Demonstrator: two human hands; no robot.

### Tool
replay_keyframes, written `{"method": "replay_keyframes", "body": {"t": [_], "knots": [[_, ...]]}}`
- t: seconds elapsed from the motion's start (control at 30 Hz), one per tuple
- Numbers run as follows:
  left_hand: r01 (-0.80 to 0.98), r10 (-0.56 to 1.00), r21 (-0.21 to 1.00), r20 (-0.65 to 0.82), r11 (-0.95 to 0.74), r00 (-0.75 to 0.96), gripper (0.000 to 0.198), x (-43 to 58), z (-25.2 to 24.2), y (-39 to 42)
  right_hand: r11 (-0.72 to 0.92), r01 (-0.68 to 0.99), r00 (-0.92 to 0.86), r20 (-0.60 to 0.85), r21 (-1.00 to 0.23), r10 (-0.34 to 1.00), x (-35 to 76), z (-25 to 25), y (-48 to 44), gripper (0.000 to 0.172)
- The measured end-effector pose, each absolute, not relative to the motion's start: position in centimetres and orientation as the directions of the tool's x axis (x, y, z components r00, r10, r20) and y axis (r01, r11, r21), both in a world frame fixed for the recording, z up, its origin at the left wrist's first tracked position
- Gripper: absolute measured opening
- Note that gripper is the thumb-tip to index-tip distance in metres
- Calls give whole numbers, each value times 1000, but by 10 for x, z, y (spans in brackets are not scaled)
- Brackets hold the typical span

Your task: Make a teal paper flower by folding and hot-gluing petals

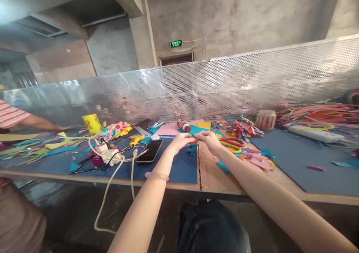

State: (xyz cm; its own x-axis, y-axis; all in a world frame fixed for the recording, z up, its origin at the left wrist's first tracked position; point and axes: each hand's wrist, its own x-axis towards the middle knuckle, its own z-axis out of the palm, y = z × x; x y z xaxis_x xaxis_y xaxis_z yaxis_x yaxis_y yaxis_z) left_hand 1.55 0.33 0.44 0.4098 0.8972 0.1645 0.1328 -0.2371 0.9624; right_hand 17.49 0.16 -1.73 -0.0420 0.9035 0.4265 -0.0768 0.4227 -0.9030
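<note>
Left hand (181, 141) and right hand (208, 139) meet above the worktop (207, 178), fingertips pinched narrow; anything held is too small to tell. Blue paper (193, 130) lies just beyond, near a bottle (182, 125). Light, even pinches should prevent creasing.

Your wooden table (211, 181) bears blue mats (179, 174) and pink paper scraps (258, 161). On the mats you have a black phone (150, 151) and a pink stick (316, 168).
</note>
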Motion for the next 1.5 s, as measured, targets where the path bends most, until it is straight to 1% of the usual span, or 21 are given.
{"method": "replay_keyframes", "body": {"t": [0.17,0.3,0.4,0.57,0.7,0.9,1.1,1.23,1.37,1.5], "knots": [[120,903,953,218,-279,371,33,17,0,10,448,40,-50,446,-893,894,178,-16,1,34],[100,888,946,247,-307,389,30,16,-3,14,479,138,-94,470,-867,877,177,-16,0,35],[82,885,945,262,-315,386,30,15,-2,15,519,220,-77,516,-826,853,175,-14,0,34],[73,886,947,264,-314,382,30,14,0,13,596,369,-47,626,-713,778,174,-11,0,20],[88,897,949,252,-303,363,23,13,0,12,629,450,-63,680,-634,731,177,-11,4,18],[127,922,960,196,-250,333,17,13,1,11,671,524,-112,739,-524,665,180,-12,6,14],[120,935,971,161,-207,315,20,14,2,10,725,567,-169,806,-391,567,178,-14,7,13],[98,943,976,157,-193,293,17,16,2,10,755,595,-223,845,-277,486,179,-16,8,12],[34,948,984,161,-177,276,17,16,2,10,761,628,-269,871,-164,410,178,-16,6,15],[-64,949,984,175,-164,262,18,14,1,12,751,655,-315,873,-85,373,177,-15,3,21]]}}
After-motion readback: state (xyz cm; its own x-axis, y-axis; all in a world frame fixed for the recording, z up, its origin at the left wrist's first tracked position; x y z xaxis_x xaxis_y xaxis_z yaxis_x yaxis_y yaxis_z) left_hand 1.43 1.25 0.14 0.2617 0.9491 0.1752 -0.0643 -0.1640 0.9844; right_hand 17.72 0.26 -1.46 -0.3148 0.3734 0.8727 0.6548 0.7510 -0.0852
